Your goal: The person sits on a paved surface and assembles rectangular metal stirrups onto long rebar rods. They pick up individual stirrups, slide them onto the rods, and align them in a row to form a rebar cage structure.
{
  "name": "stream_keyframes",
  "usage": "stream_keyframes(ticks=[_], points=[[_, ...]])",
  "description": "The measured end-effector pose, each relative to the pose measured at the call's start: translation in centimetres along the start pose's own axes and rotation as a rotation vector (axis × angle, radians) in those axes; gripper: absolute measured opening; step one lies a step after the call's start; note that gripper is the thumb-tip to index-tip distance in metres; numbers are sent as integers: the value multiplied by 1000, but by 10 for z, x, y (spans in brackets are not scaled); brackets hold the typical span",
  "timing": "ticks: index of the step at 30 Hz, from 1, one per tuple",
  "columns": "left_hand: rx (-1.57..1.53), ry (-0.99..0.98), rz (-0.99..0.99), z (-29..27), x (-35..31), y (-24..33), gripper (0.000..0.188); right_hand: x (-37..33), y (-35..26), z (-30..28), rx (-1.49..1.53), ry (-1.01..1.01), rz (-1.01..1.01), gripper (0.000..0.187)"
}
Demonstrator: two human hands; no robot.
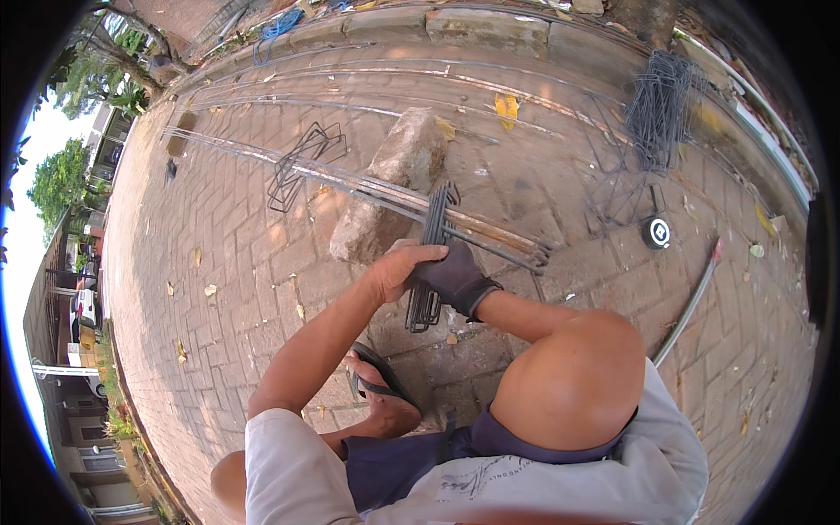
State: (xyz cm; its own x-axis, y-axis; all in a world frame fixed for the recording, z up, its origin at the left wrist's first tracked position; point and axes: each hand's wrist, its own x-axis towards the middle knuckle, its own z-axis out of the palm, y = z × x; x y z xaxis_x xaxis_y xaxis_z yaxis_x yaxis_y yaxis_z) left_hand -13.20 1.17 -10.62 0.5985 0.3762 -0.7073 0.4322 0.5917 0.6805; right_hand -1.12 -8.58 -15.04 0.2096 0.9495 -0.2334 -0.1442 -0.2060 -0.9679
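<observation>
A bundle of dark rectangular rebar stirrups (426, 306) stands pressed together in front of me. My bare left hand (395, 269) is closed around its left side, thumb laid across toward the other hand. From the right, my right hand (458, 276) in a dark glove grips the same bundle, its fingers partly hidden. The upper end of the bundle lies against several long steel bars (367, 185). Those bars rest across a rough stone block (407, 153), their near ends reaching out to the right of my hands.
More bent stirrups (302, 166) lie by the bars on the left. A tangle of tie wire (661, 105) sits at the upper right, above a round black-and-white tape measure (655, 232). A grey pipe (689, 302) lies to the right on the brick paving (254, 306). A low kerb (486, 28) runs along the back.
</observation>
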Motion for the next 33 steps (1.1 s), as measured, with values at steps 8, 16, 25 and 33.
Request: stream_keyframes(ticks=[8, 16, 25, 33], points=[[-7, -89, 132, 5, -11, 15, 33, 3, -65, -65, -648, -391, -153, 44], [180, 96, -2, -50, -22, 63, 7, 21, -86, -135, -935, -202, -178, 62], [518, 93, -45, -110, -21, 120, 17, 56, -74, -115, -909, -390, 278, 62], [311, -119, 37, -151, -14, 96, 17, 55, -86, -90, -802, -364, 562, 45]])
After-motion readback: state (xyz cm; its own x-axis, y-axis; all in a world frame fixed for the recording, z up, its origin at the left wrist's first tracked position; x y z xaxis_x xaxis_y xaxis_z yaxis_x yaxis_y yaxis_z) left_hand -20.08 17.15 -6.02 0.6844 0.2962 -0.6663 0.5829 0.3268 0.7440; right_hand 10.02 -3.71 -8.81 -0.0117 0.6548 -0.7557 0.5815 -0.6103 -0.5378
